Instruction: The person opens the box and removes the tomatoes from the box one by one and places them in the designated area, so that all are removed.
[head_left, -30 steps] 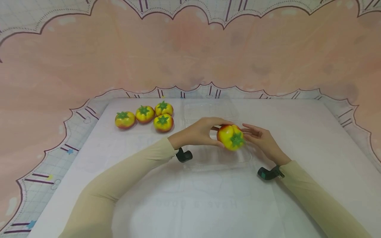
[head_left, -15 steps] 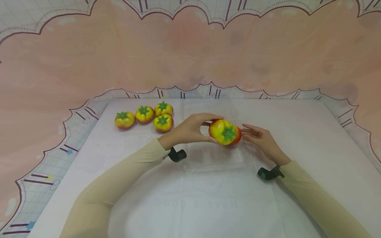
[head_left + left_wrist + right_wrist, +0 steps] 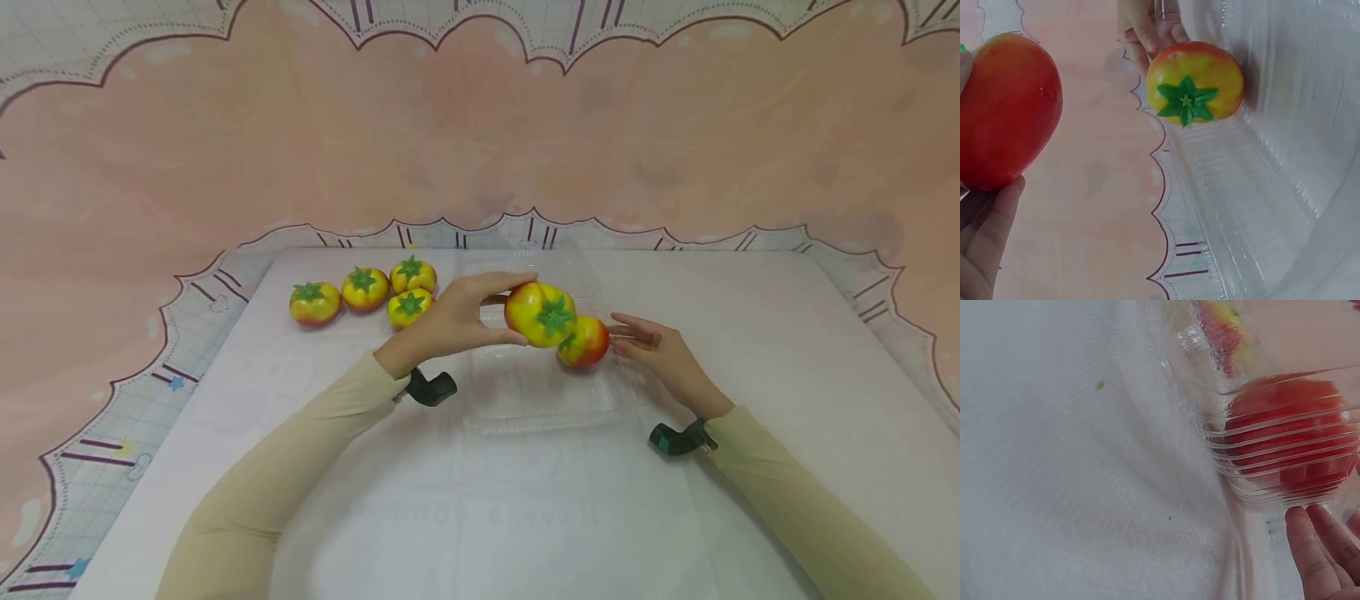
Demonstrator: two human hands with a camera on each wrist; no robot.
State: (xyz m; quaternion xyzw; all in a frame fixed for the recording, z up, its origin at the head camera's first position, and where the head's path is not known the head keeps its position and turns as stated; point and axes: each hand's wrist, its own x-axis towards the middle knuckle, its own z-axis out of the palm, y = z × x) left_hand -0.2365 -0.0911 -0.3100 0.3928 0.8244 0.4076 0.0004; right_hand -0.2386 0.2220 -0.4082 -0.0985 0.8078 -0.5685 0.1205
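In the head view my left hand (image 3: 450, 321) grips a yellow-red artificial persimmon (image 3: 534, 310) between thumb and fingers, its green star-shaped calyx toward the camera. It is held up over a clear plastic box (image 3: 525, 410). A second persimmon (image 3: 591, 343) sits in the box near its right side, partly covered by the held one. My right hand (image 3: 663, 360) is at that side, fingers extended. In the right wrist view its fingertips (image 3: 1297, 519) meet the ribbed clear wall, with the red underside of the boxed persimmon (image 3: 1288, 431) showing through.
Several more persimmons (image 3: 363, 287) stand grouped on the white tabletop (image 3: 360, 517) left of the box. My left forearm and hand partly cover the nearest one (image 3: 408, 307). A patterned peach curtain (image 3: 480, 133) rises behind the table.
My left hand has drawn the persimmon up and to the left, uncovering the one in the box. My right hand stays in place at the box's side.
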